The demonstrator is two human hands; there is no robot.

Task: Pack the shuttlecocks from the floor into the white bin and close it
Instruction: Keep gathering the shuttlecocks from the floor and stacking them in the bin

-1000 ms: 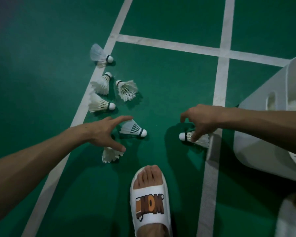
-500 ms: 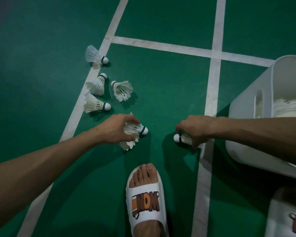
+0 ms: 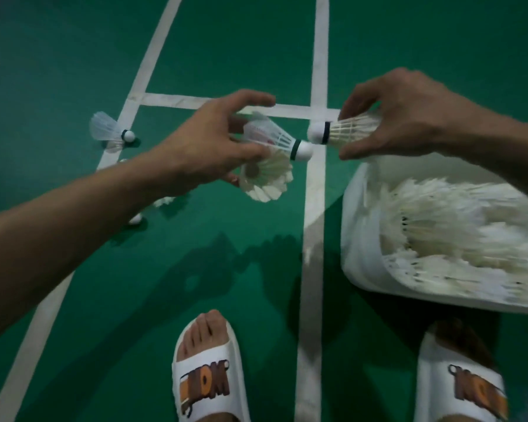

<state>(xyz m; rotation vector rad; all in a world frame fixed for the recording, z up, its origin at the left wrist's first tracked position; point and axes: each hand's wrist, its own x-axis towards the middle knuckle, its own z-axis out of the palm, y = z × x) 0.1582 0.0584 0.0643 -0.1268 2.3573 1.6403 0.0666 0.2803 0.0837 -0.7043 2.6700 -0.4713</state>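
Right-hand shuttlecock (image 3: pixel 345 132): pinched by its feather skirt between thumb and fingers of the right hand (image 3: pixel 409 114). It juts out past the fingertips. Long axis near level, cork with its dark band pointing at the left hand. The back of the skirt is hidden inside the grip.

Left hand (image 3: pixel 214 141): grasping two.
- Upper shuttlecock (image 3: pixel 275 135): held between thumb and fingers, axis near level, cork aimed at the right hand. The two corks sit just beside each other; contact cannot be told.
- Lower shuttlecock (image 3: pixel 265 178): hangs below the thumb, open skirt turned up to the camera, so its axis runs roughly along the line of sight. The fingers holding it are mostly hidden.

White bin (image 3: pixel 360 239): directly beneath the right wrist, top open, smeared by motion blur. A heap of shuttlecocks (image 3: pixel 454 233) lies inside, single ones hard to separate. Its far side is cut off by the frame and the forearm.

Loose shuttlecock (image 3: pixel 107 130): on the court floor (image 3: pixel 73 56) beyond the left wrist, on its side, cork toward the hands. Under the left forearm a second cork (image 3: pixel 134 219) and some feather tips (image 3: pixel 163 201) peek out, the rest covered.

Below both hands: two white slides (image 3: pixel 205 382) on the person's feet, toes forward, and white court lines (image 3: pixel 317 56).
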